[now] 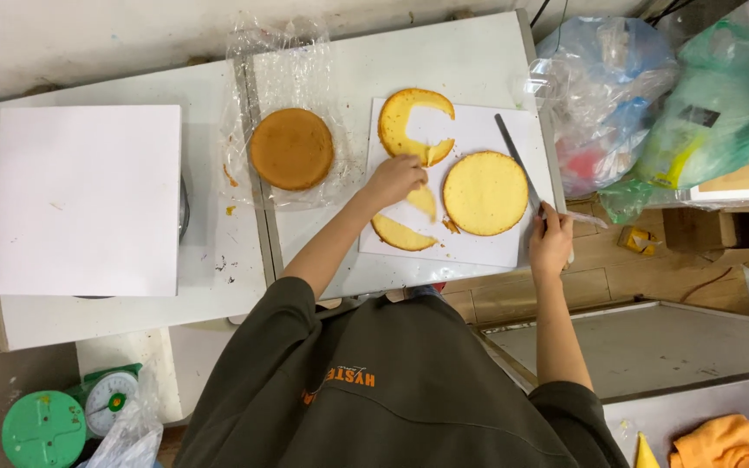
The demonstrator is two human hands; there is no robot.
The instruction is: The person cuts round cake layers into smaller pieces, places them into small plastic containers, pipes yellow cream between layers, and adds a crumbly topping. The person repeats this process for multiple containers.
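My left hand point(394, 179) rests on the white board point(478, 130), fingers closed on a yellow crescent-shaped cake trimming point(407, 218). Just right of it lies a round yellow cake layer point(485, 192). Above lies a cut ring of cake with a circle removed point(411, 125). My right hand point(550, 243) grips the handle of a long knife point(516, 159), whose blade lies along the board's right side. A browner round cake point(291, 148) sits on clear plastic wrap to the left.
A blank white square board point(85, 199) lies on the left table. Plastic bags point(652, 95) crowd the right, with cardboard boxes point(743, 208) beside them. A green kitchen scale point(106, 400) and green lid point(43, 428) sit at lower left. Orange cloth point(721, 442) lies lower right.
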